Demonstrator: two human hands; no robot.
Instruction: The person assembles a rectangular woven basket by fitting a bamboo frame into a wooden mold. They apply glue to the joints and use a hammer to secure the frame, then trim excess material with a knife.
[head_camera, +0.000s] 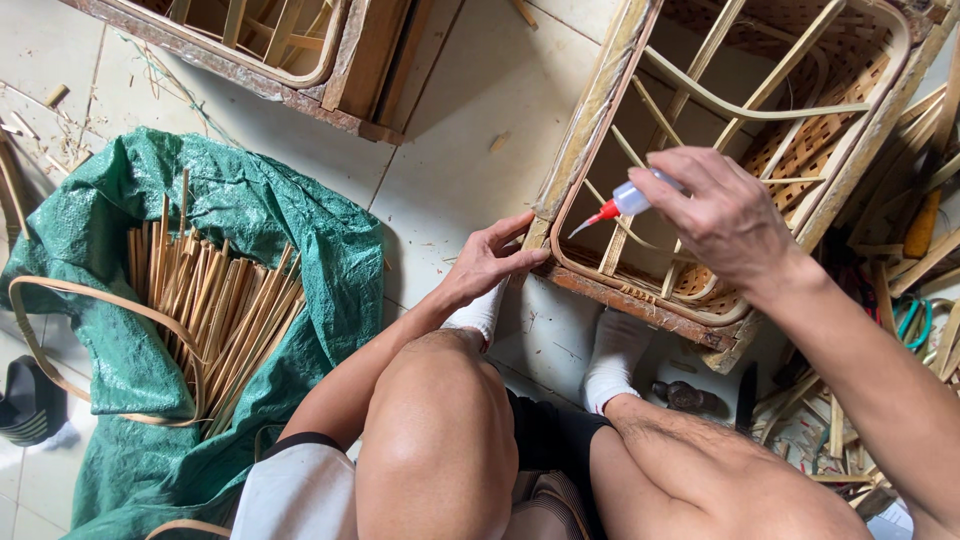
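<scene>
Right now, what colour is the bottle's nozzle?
Red, on a clear bottle in the right hand; head view.

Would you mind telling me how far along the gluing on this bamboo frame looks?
Done: the frame is assembled, with curved strips and woven panel in place. In hand: the right hand aims a red-tipped glue bottle at the near corner, which the left hand steadies. Left: no glue is visible on the joints, so most seem unglued; many spare strips lie on the green sack.

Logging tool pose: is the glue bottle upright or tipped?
Tipped: the bottle lies sideways in the right hand, red nozzle pointing down-left.
</scene>
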